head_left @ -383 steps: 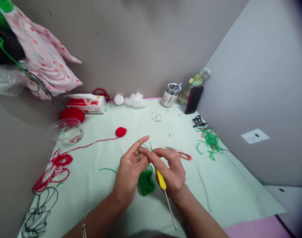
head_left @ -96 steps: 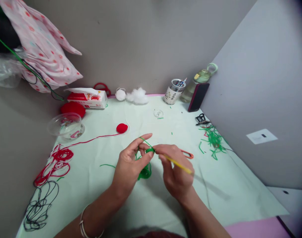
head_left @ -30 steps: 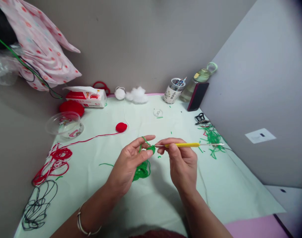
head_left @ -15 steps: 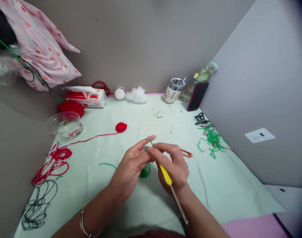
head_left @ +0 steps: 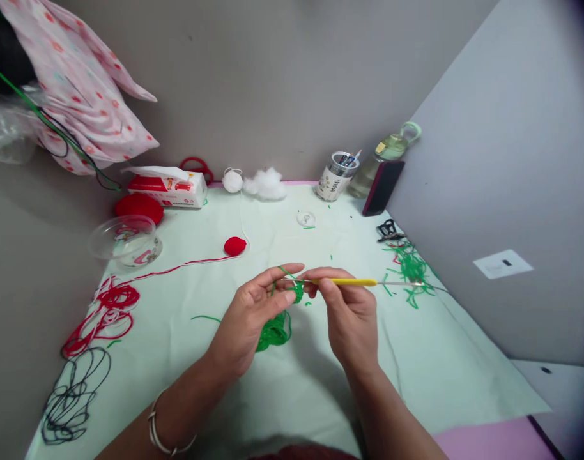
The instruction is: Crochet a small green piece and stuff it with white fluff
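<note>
Between the thumb and fingers of my left hand (head_left: 246, 313) is a small green crochet piece (head_left: 298, 293), with green yarn running over the raised index finger. My right hand (head_left: 353, 316) grips a crochet hook (head_left: 352, 282) by its yellow handle. The hook lies nearly level, its metal tip at the green piece and the yarn; whether it passes through a stitch is too small to tell. Below my left hand rests a bundle of green yarn (head_left: 273, 332), partly covered by the hand.
Red and white yarn (head_left: 117, 306) and black cord (head_left: 74, 402) lie left. A red ball (head_left: 234, 246) sits mid-table. Behind are a tissue box (head_left: 172, 188), white stuffing (head_left: 266, 184), a pen can (head_left: 337, 177), a bottle (head_left: 391, 147) and a phone (head_left: 383, 187). Green scraps (head_left: 411, 268) lie right.
The hook has swung from pointing steeply down toward me to nearly level, its rear end now to the right. My right hand has turned with it, and the green crochet piece now shows.
</note>
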The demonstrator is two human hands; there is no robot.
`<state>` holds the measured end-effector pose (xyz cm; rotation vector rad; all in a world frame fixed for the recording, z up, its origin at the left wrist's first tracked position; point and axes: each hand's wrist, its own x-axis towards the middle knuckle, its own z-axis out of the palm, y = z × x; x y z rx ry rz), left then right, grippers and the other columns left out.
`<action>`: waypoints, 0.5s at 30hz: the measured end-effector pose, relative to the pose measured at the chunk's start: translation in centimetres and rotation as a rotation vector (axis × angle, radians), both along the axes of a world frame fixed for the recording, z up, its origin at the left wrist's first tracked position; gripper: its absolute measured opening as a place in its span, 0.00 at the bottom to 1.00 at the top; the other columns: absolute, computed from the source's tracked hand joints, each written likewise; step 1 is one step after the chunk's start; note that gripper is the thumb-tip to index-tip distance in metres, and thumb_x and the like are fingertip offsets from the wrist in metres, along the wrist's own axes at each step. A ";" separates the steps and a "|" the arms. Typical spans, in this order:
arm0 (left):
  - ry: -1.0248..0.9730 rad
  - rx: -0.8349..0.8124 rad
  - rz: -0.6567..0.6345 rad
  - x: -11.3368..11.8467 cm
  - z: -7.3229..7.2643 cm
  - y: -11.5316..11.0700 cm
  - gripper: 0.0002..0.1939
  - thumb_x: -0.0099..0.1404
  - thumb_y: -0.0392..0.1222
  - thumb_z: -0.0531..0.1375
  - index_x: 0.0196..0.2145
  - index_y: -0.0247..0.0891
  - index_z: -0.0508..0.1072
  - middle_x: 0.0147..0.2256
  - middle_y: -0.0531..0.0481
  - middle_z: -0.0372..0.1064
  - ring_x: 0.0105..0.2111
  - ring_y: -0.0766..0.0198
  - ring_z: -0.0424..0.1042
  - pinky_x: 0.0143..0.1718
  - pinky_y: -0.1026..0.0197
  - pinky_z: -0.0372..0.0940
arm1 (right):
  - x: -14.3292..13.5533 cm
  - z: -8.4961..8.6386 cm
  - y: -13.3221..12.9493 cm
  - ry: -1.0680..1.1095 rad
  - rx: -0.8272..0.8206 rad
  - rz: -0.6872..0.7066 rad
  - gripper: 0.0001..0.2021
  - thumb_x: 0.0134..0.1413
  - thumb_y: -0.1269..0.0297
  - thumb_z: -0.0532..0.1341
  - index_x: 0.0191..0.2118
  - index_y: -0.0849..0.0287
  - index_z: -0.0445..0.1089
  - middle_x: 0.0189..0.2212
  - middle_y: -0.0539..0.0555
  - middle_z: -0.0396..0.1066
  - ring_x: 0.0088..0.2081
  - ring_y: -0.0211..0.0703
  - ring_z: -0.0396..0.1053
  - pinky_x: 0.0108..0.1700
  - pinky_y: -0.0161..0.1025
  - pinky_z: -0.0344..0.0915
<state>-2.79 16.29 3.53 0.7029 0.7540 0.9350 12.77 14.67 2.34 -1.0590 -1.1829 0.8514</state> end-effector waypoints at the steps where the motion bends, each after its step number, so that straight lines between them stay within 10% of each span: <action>1: 0.010 0.001 0.009 0.0 0.0 0.0 0.16 0.63 0.39 0.69 0.50 0.46 0.83 0.37 0.51 0.72 0.39 0.66 0.69 0.42 0.65 0.63 | 0.1 -0.1 0.0 0.029 -0.011 -0.006 0.08 0.67 0.61 0.64 0.41 0.52 0.81 0.35 0.52 0.80 0.33 0.40 0.74 0.37 0.38 0.72; 15: 0.017 0.051 0.016 -0.2 -0.5 0.2 0.18 0.62 0.40 0.70 0.51 0.48 0.83 0.36 0.53 0.71 0.39 0.66 0.69 0.43 0.65 0.64 | 0.2 -0.2 0.1 0.169 -0.066 0.064 0.08 0.67 0.59 0.65 0.41 0.51 0.82 0.37 0.51 0.78 0.34 0.38 0.73 0.38 0.37 0.70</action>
